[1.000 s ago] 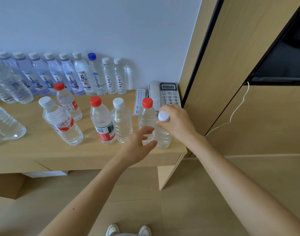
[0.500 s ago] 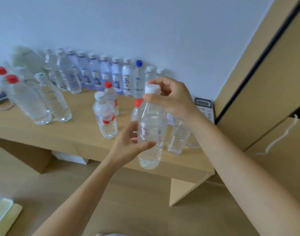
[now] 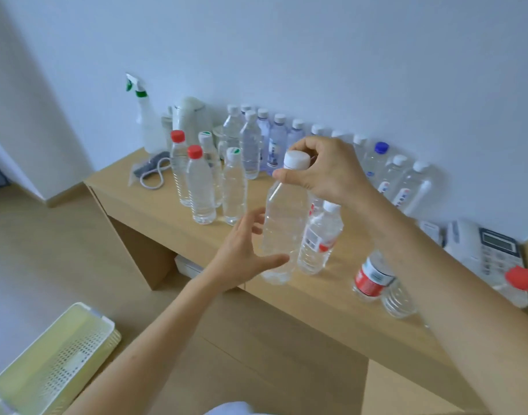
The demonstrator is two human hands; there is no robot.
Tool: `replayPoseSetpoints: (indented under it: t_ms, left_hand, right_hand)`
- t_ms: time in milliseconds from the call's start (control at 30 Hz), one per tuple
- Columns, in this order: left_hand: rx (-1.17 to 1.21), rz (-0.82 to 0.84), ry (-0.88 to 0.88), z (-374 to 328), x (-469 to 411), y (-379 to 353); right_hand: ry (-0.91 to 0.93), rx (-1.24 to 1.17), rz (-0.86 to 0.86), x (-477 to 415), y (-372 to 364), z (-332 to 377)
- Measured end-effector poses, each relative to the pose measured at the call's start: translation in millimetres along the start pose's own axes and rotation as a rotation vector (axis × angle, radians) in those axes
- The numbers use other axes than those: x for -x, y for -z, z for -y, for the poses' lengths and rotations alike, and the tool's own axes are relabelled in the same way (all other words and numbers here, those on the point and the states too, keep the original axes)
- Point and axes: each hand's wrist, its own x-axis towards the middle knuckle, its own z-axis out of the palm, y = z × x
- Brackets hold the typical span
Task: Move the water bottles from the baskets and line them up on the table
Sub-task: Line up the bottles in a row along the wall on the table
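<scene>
Head view, held bottle (image 3: pixel 282 223), yellow basket (image 3: pixel 57 365)

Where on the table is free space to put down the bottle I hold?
The front-left corner of the table is bare, bordered by the grey cable and the red-capped bottles. A narrower gap lies at the front edge between the small white-capped bottle and the red-banded bottle. The back row is crowded.

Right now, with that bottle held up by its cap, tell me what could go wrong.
The right hand pinches only the cap of the clear bottle; the left hand is spread beside it, so it may slip or swing.
Setting it down could topple the labelled bottle standing close beside it.
The right forearm could sweep the bottles near the front edge of the table.
</scene>
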Motion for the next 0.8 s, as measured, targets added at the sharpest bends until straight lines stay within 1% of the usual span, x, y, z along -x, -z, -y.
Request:
replayPoseSetpoints:
  t_ms: [67, 100, 200, 300, 433, 600, 700, 800]
  left_hand:
    - [0.000, 0.092, -0.009, 20.0, -15.5, 23.6]
    - [0.013, 0.099, -0.013, 27.4, -23.4, 32.4]
    - [0.105, 0.029, -0.007, 41.8, -49.6, 54.0]
    - [0.113, 0.032, 0.003, 52.1, -76.1, 66.8]
    - [0.129, 0.064, -0.006, 51.1, -103.0, 67.1]
    - [0.207, 0.137, 0.003, 38.3, -131.6, 58.5]
    - [0.185, 0.154, 0.012, 26.9, -157.6, 51.5]
    - [0.158, 0.159, 0.028, 17.6, -184.7, 46.0]
  right_hand:
    - [0.008, 0.004, 0.008, -14.6, -13.4, 14.1]
    - [0.003, 0.001, 0.001, -22.1, -18.5, 19.0]
    - [-0.021, -0.053, -0.040, -42.9, -28.8, 26.0]
    - [-0.050, -0.076, -0.083, -59.8, -37.9, 30.8]
    - [-0.101, -0.032, -0.144, -80.0, -47.6, 32.2]
    - [-0.123, 0.131, -0.172, -108.3, -45.1, 20.7]
    - [-0.130, 0.197, -0.163, -130.7, -35.6, 11.0]
    - [-0.104, 0.190, -0.119, -156.6, -24.2, -1.6]
